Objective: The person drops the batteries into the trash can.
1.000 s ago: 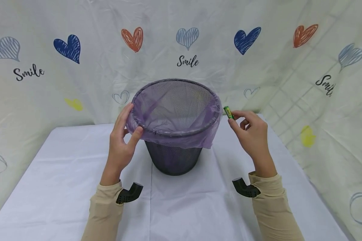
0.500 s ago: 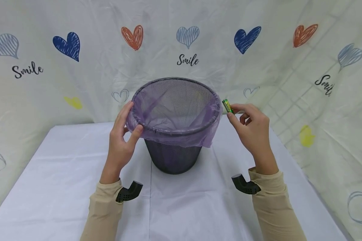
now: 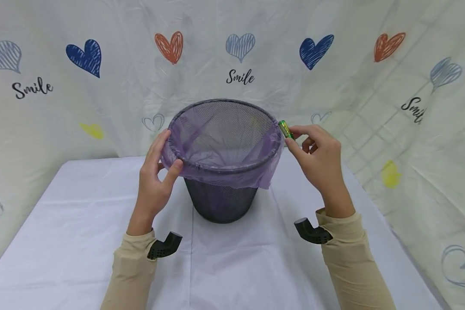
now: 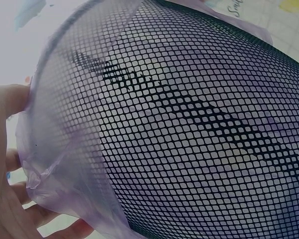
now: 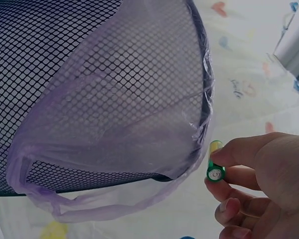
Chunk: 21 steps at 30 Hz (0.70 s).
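A black mesh wastebasket (image 3: 221, 202) stands upright, its rim wrapped by a purple plastic bag (image 3: 221, 177) that hangs over the outside. My left hand (image 3: 155, 181) holds the basket at the left of its rim, thumb toward the front and fingers along the side. In the left wrist view, the thumb (image 4: 15, 98) meets the bag-covered rim while the other fingers spread below. Just outside the right of the rim, my right hand (image 3: 319, 157) pinches a small green and yellow battery (image 3: 285, 129) between thumb and fingers. One metal end of the battery (image 5: 216, 173) faces the right wrist camera.
The basket rests on a white-covered table (image 3: 232, 271), near its back edge. Behind hangs a pale curtain (image 3: 201, 51) printed with hearts and "Smile". Black curved devices are strapped at the left cuff (image 3: 165, 245) and right cuff (image 3: 313, 231).
My right hand has moved up and slightly left with the battery, bringing it close beside the rim. My left hand keeps its hold on the basket, which stays in place.
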Motion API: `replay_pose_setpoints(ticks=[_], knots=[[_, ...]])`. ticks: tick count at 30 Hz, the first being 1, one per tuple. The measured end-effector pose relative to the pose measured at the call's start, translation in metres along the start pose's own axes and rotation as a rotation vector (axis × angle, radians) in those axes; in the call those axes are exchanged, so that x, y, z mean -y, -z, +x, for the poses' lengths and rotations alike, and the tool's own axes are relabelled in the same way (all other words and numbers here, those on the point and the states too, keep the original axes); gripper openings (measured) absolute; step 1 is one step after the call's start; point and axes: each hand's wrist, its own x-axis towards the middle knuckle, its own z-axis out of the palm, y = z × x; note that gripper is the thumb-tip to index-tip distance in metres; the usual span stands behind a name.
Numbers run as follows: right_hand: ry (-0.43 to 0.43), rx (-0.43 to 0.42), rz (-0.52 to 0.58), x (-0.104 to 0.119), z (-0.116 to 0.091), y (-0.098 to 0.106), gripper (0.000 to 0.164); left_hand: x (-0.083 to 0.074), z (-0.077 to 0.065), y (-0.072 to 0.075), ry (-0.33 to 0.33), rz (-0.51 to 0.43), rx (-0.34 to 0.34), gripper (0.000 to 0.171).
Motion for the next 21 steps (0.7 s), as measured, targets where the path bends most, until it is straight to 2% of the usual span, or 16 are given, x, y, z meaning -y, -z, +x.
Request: replay_pose_setpoints(ticks=[6, 21], knots=[[0.009, 0.017, 0.03, 0.029, 0.006, 0.004, 0.018, -0.001, 0.0, 0.0, -0.002, 0.002, -0.003, 0.054], [0.03, 0.078, 0.057, 0.043, 0.012, -0.005, 0.017, -0.002, 0.0, 0.001, 0.001, -0.001, 0.004, 0.054]])
